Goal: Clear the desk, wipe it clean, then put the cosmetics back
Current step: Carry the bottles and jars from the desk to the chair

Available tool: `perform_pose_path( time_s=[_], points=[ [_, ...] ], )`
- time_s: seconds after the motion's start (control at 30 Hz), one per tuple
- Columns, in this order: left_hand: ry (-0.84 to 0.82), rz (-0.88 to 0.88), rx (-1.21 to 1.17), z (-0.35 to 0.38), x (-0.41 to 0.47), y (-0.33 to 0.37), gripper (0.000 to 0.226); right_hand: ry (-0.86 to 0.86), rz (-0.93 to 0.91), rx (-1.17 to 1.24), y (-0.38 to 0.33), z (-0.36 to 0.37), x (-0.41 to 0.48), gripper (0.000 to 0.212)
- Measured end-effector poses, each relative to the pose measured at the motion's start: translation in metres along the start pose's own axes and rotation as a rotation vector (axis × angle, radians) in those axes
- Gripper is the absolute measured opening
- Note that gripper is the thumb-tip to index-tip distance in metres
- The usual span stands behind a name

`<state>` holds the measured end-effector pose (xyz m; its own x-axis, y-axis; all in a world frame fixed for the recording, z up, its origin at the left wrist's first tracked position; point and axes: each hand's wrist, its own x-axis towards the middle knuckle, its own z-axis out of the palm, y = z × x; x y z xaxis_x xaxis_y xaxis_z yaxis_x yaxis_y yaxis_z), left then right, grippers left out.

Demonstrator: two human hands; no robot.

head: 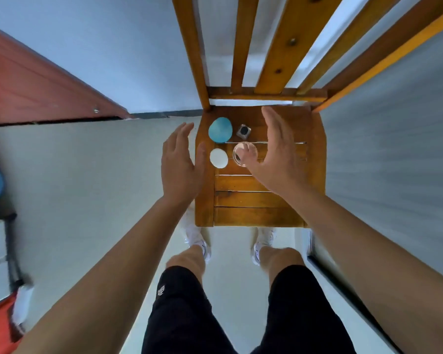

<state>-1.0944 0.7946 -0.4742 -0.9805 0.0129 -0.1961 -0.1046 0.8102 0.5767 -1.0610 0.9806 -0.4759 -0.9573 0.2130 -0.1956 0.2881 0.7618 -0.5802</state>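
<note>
Cosmetics: four small items sat on the wooden chair seat [253, 200] at the centre of the frame: a blue egg-shaped case [220, 130], a small dark-capped jar [243, 131], a white round compact [218, 158] and a clear round jar [244, 154].
Left hand [180, 163]: empty, fingers spread wide, hanging over the seat's left edge beside the white round compact.
Right hand [283, 154]: empty, fingers open, thumb reaching to the clear round jar; whether it touched, I could not tell.
Handling: all looked light and rigid; the clear round jar seemed smooth, likely slippery and breakable, best gripped around its side wall.
Edges: the white round compact lay close to the seat's left rim.
Room: bare slats lower in the frame; the chair back closed the upper side.
</note>
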Motion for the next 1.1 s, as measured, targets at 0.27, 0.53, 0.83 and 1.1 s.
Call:
perform_pose_path(
  time_s=[0.27, 0.53, 0.83, 1.1],
  points=[
    [0.3, 0.106, -0.069, -0.234, -0.044, 0.093, 0.048, 0.067, -0.374, 0.021, -0.171, -0.16, 0.017, 0.086],
    [0.756, -0.09, -0.025, -0.411, -0.132, 0.048, 0.046, -0.002, -0.837, 0.167, -0.381, -0.181, -0.011, 0.084],
    [1.026, -0.205, 0.149, -0.575, -0.274, -0.137, 0.047, -0.091, -1.221, 0.305, -0.616, -0.043, -0.14, 0.08],
    [1.172, -0.448, 0.174, -0.676, -0.367, -0.29, 0.047, -0.305, -1.363, 0.303, -0.775, 0.109, -0.253, 0.081]
  ],
)
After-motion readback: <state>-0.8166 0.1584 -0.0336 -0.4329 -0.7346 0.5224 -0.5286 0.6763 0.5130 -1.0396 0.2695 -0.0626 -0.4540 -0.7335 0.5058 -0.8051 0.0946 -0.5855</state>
